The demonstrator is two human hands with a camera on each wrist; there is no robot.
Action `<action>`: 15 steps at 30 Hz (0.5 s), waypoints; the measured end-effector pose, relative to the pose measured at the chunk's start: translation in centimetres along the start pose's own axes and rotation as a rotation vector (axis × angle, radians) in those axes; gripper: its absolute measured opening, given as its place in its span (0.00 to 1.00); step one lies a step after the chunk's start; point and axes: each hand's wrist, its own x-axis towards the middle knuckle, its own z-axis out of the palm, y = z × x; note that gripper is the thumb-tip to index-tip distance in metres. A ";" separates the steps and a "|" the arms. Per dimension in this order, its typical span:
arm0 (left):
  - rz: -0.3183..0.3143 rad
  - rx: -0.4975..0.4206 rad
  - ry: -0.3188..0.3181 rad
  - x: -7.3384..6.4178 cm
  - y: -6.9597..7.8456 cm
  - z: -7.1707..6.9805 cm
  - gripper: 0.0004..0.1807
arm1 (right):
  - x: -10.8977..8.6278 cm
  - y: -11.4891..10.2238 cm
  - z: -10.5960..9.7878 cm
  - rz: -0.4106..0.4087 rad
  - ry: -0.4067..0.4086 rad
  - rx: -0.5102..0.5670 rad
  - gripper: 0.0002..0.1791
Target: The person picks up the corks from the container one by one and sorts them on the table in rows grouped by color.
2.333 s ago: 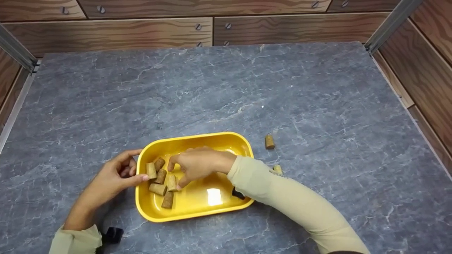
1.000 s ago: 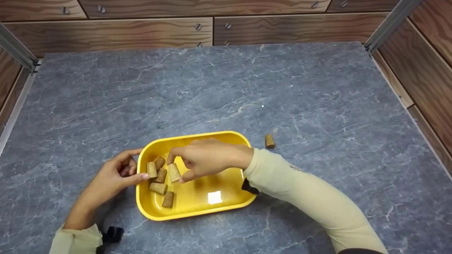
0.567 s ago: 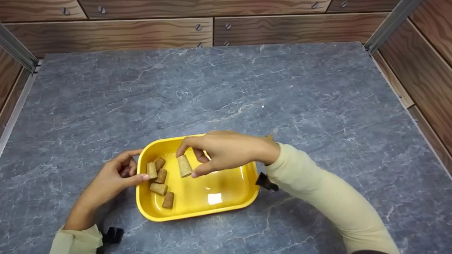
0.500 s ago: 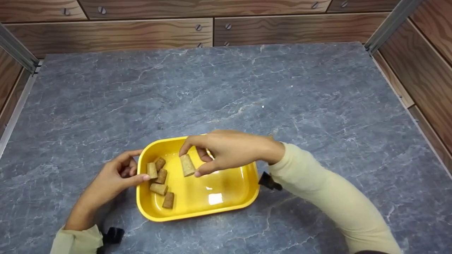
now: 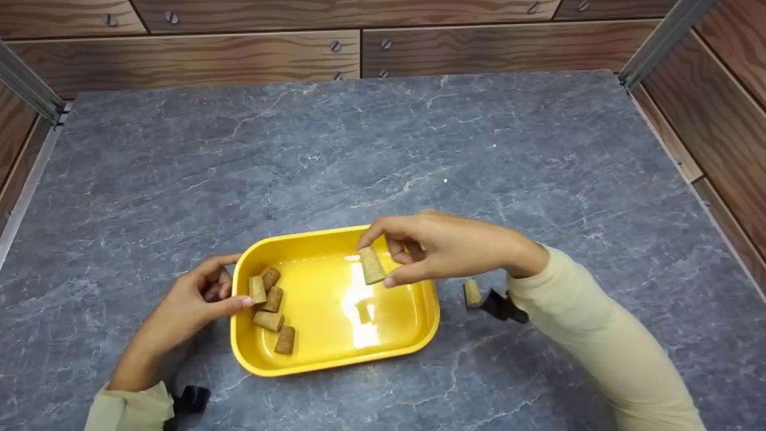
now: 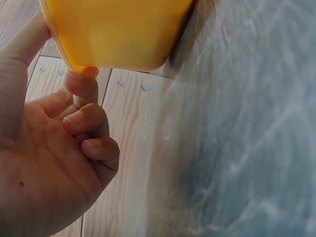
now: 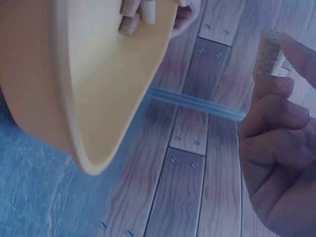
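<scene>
A yellow tray (image 5: 323, 362) stands on the table, with several tapered corks (image 5: 268, 321) gathered at its left end. At that end my left hand (image 5: 197, 296) grips the rim, thumb over the edge and fingers along the outside. In the left wrist view, the fingertips (image 6: 81, 84) are right at the tray's rim. Thumb and index finger of my right hand (image 5: 455, 245) pinch a pale cork (image 5: 371, 265) above the tray's right part. The right wrist view shows this cork (image 7: 269, 52) held between the fingertips, over the tray's rim level.
Another cork (image 5: 472, 293) is on the grey marbled table (image 5: 359, 149) just right of the tray, beside the black wrist strap piece (image 5: 502, 306). Wood-patterned panels (image 5: 197, 57) border the table at the back and sides.
My right hand has pinched a pale cork from the group, lifted it and carried it rightward across the tray. The brown cork right of the tray is now hidden behind it. My left hand stays put.
</scene>
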 end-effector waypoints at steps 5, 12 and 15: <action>0.021 -0.002 0.001 0.1 -0.1 0.0 0.31 | -2.0 0.9 -0.4 -0.048 0.051 0.080 0.21; 0.036 0.011 0.004 0.0 -0.1 0.0 0.30 | -5.1 2.0 -0.9 -0.061 0.113 0.166 0.21; 0.031 0.013 0.004 0.1 0.0 0.0 0.30 | -6.4 2.5 -1.2 -0.070 0.139 0.182 0.22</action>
